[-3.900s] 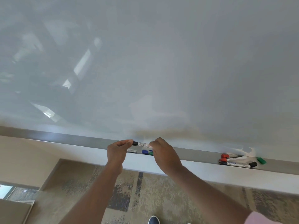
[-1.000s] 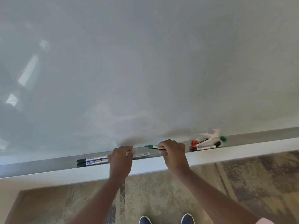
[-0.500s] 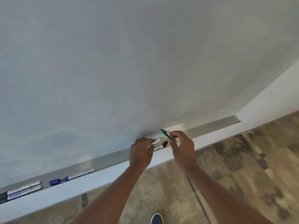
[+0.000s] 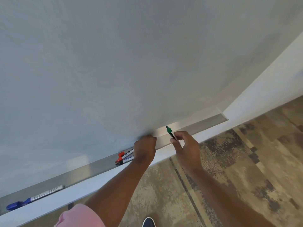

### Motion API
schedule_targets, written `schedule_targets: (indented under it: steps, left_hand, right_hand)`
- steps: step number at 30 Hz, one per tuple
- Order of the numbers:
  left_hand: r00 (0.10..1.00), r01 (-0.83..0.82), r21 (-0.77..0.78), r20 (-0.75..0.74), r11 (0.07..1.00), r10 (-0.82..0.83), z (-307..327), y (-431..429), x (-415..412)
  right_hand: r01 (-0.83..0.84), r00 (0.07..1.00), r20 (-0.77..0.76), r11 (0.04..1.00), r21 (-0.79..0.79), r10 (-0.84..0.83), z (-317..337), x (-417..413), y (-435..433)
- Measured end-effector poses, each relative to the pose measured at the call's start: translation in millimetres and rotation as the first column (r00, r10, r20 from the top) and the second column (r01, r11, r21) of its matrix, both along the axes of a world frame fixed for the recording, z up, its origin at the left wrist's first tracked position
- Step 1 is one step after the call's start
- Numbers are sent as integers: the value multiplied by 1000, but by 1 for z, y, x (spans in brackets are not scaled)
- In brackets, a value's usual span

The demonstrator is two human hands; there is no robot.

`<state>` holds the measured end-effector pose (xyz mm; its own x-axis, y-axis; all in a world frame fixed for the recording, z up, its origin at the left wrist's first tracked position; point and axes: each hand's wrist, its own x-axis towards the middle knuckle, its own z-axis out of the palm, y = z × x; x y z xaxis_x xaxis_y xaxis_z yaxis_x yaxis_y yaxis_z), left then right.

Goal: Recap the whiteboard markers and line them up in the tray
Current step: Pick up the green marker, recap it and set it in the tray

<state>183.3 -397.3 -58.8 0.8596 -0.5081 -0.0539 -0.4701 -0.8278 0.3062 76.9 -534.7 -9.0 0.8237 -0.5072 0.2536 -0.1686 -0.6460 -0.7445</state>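
My right hand [image 4: 186, 148] holds a green whiteboard marker [image 4: 170, 133] upright, its green end pointing up, just above the metal tray [image 4: 91, 169]. My left hand [image 4: 144, 149] is curled into a fist resting in the tray to the left of it; whatever is inside the fingers is hidden. Two red-capped markers [image 4: 122, 157] lie side by side in the tray, partly under my left wrist. A blue marker [image 4: 34, 197] lies in the tray far to the left.
The whiteboard [image 4: 131, 63] fills the upper view. The tray ends at the right [image 4: 224, 119], where a white wall begins. Below are patterned carpet [image 4: 237, 169] and my shoe [image 4: 148, 222].
The view has shifted right along the tray. My right hand has raised the green marker more upright, and my left hand has closed into a fist in the tray beside the red markers.
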Motion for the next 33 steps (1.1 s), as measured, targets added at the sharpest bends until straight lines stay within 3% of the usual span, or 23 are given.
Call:
schedule_targets:
  steps: [6,10,13,16,19,23,26,28,33]
  left_hand:
    - [996,90,196,4,977,-92,2,-8,1]
    - [987,145,196,43,970,-157,2,-11,5]
    - [990,134,23,33,991,-135,5,-10,6]
    - [994,-31,-270,-110,962,1,17,4,1]
    - [941,-242,-457,-326,856,91,28,39,-7]
    - [854,-421,-555,-509,717,108,46,98,-18]
    - [757,-588,-608,-645,534,100,61,137,-25]
    - [728,-650,-637,-677,414,102,70,161,-29]
    - [734,-673,-682,-663,287,147,82,211,-38]
  right_hand:
    - [1,999,-38,1000,5,-1,-4,-1,-8]
    - [-4,999,-47,1000,1,4,-3,-1,-9]
    - [-8,999,-42,1000,3,8,0,-1,-8]
    - [-30,999,-46,1000,0,30,4,-2,-1]
    - [-117,992,-52,993,8,118,8,-5,15]
    - [-283,956,-80,959,-19,281,12,-7,45]
    - [-360,930,-92,932,-43,356,14,-4,72]
    - [-409,911,-79,911,-50,404,17,0,88]
    - [-510,860,-86,854,-106,503,29,11,125]
